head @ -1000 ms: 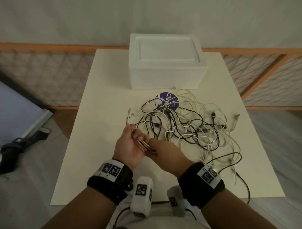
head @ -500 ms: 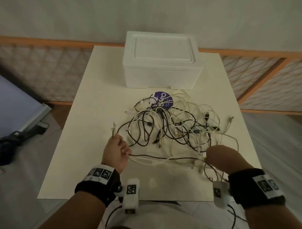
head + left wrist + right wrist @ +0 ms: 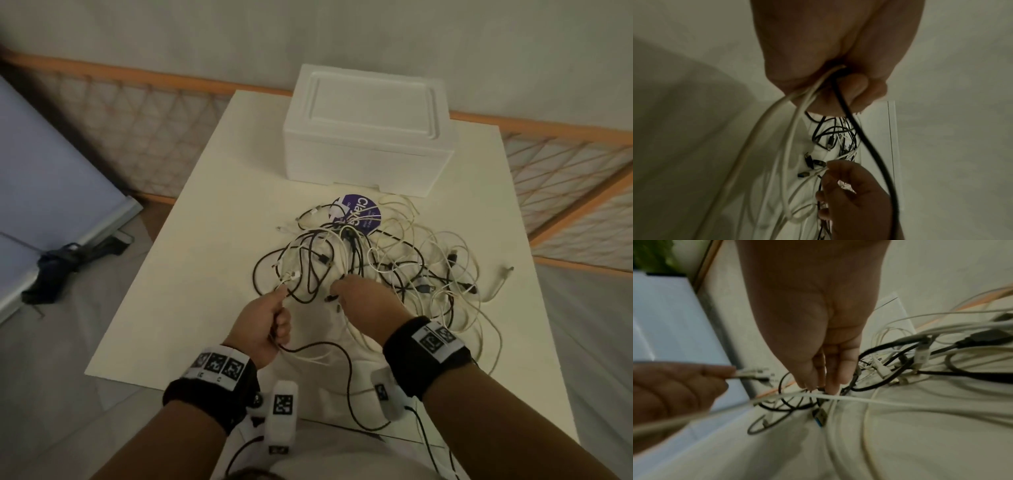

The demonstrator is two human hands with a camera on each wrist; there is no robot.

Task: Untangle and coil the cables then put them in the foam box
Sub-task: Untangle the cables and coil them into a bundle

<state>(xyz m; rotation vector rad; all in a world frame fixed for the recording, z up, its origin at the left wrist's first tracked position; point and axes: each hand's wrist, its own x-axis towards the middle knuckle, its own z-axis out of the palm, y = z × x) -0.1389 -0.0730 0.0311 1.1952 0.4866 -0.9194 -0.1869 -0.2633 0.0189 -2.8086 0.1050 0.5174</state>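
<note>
While gathered in the left hand (image 3: 265, 327), several white and black cable strands trail limp; right hand (image 3: 363, 301) pinches another in the tangled cables (image 3: 394, 263) on the table (image 3: 205, 274). Light, floppy, snag-prone; best gripped near plugs. Lidded foam box (image 3: 368, 137) behind.

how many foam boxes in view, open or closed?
1. The foam box sits at the far end of the table, behind the cable tangle, closed. No other shows in any view.
</note>
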